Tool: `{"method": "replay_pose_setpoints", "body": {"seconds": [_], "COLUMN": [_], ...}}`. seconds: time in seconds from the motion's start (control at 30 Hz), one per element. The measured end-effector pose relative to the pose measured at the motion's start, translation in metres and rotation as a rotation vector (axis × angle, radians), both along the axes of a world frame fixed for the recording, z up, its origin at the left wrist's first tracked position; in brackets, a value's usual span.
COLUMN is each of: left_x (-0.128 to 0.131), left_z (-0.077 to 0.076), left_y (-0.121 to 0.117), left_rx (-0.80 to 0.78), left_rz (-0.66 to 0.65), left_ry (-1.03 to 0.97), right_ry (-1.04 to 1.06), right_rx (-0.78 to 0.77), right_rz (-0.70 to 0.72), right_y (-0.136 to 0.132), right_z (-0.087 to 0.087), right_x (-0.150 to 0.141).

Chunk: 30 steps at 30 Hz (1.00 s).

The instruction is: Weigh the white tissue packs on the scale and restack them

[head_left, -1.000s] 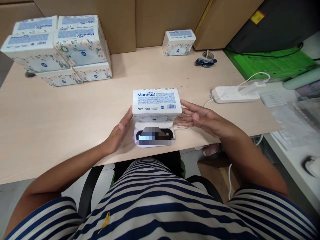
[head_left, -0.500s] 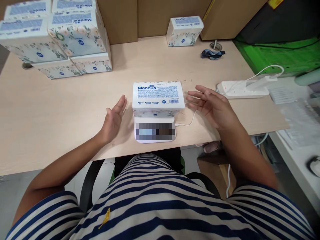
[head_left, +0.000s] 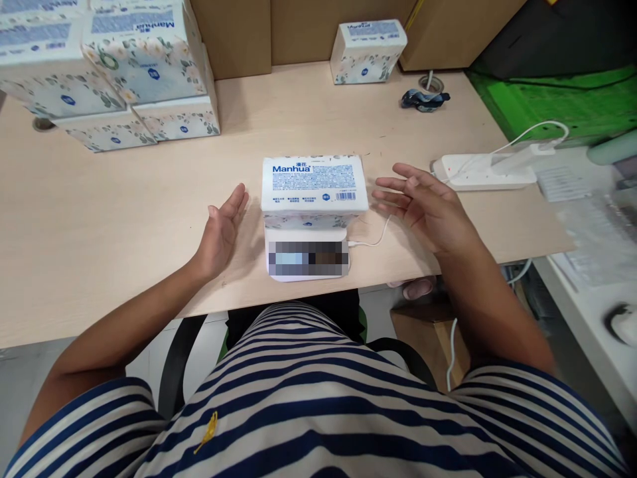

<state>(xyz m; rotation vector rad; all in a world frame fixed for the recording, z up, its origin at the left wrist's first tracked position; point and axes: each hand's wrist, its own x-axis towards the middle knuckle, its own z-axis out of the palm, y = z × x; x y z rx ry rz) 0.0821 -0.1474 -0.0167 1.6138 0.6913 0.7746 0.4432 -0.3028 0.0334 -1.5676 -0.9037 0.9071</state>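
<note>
A white Manhua tissue pack (head_left: 313, 189) lies on a small white scale (head_left: 307, 255) near the front edge of the wooden desk (head_left: 99, 226). The scale's front panel is blurred out. My left hand (head_left: 223, 229) hovers open a little to the left of the pack, palm facing it, not touching. My right hand (head_left: 423, 206) is open to the right of the pack, fingers spread, a short gap away. A thin white cable (head_left: 373, 238) runs from the scale under my right hand.
Several tissue packs are stacked at the back left (head_left: 114, 73), and one more pack (head_left: 367, 50) stands at the back centre. A dark small bundle (head_left: 424, 99) and a white power strip (head_left: 485, 172) with a cable lie to the right. Cardboard boxes (head_left: 308, 30) line the back.
Both hands have let go of the tissue pack's sides and drawn outward, and the pack now rests alone on the scale. The view has tilted slightly.
</note>
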Motion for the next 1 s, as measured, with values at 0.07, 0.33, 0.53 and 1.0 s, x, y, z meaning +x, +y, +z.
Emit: {"method": "replay_pose_setpoints", "body": {"seconds": [0.07, 0.33, 0.53, 1.0], "left_x": [0.000, -0.002, -0.002, 0.041], "left_z": [0.000, -0.004, -0.008, -0.021], "left_y": [0.000, 0.004, 0.005, 0.058], "left_rx": [-0.004, -0.045, -0.011, 0.341], "left_rz": [-0.004, -0.019, -0.023, -0.206], "left_ry": [-0.017, -0.113, -0.110, 0.007], "right_ry": [0.031, 0.108, 0.043, -0.639], "right_rx": [0.020, 0.071, 0.073, 0.164], "right_rz": [-0.017, -0.041, -0.020, 0.418], "right_y": [0.001, 0.001, -0.002, 0.066], "right_z": [-0.002, -0.009, -0.003, 0.001], "right_x": [0.000, -0.002, -0.009, -0.047]}}
